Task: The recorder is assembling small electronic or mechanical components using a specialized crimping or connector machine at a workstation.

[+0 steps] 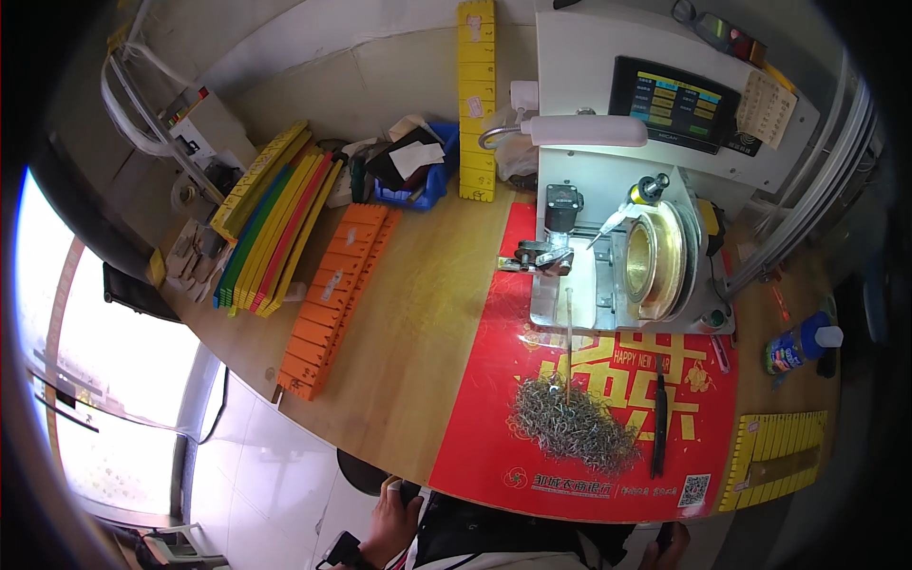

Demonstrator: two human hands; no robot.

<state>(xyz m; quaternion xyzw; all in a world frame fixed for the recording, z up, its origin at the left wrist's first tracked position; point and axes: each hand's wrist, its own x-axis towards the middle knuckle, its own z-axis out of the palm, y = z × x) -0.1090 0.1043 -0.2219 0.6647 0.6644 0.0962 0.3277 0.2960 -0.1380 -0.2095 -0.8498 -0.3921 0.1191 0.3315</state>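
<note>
While we can't tell if our left grip (388, 525) or right grip (673, 546) is closed, the tangled metal pile (575, 427) ahead, between them, looks light and springy; we'd pinch its edge.

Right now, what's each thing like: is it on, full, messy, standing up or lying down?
Left bare hand: partly visible, grip unclear
Right bare hand: mostly hidden, grip unclear
Flat black screen: on
Long white lamp: appears lit
Blue plastic bin: things inside
Tangled heap of thin grey strips: loose, messy
Red printed mat: spread flat
Tall yellow slotted board: standing upright
Long orange slotted rack: lying down
</note>
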